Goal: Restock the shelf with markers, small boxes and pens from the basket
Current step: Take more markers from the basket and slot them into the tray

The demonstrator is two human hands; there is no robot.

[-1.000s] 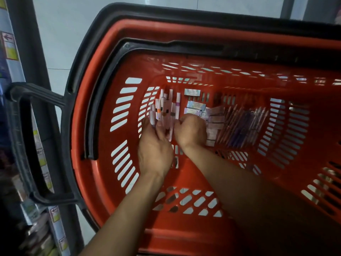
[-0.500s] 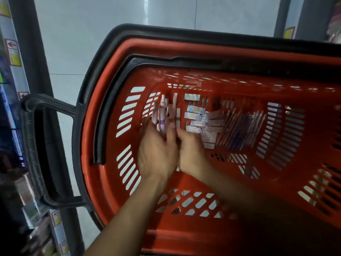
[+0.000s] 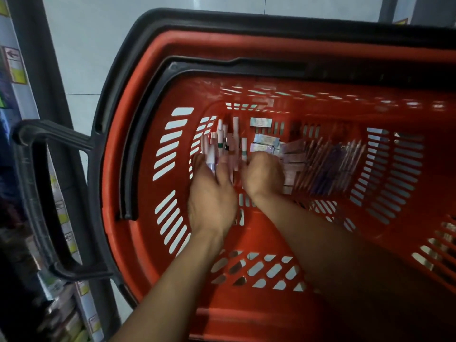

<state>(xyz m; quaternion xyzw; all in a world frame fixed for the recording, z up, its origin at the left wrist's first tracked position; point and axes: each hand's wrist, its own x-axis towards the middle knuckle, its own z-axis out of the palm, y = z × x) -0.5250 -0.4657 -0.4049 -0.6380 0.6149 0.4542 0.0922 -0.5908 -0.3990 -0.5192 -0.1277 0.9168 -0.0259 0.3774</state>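
We're gathering the pale pink-white plastic markers at the red slotted plastic basket bottom. Left hand fingers curling round the bunch; right hand w/ knuckles bent, grip hidden, can't tell. Small boxes just beyond right fingers. Should square tips before lifting.

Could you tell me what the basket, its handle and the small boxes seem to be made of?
Red basket: moulded plastic, slightly glossy, with slotted walls. Black handle: probably matte plastic, ribbed. Small boxes: likely printed card with a faint sheen, though blur leaves that open.
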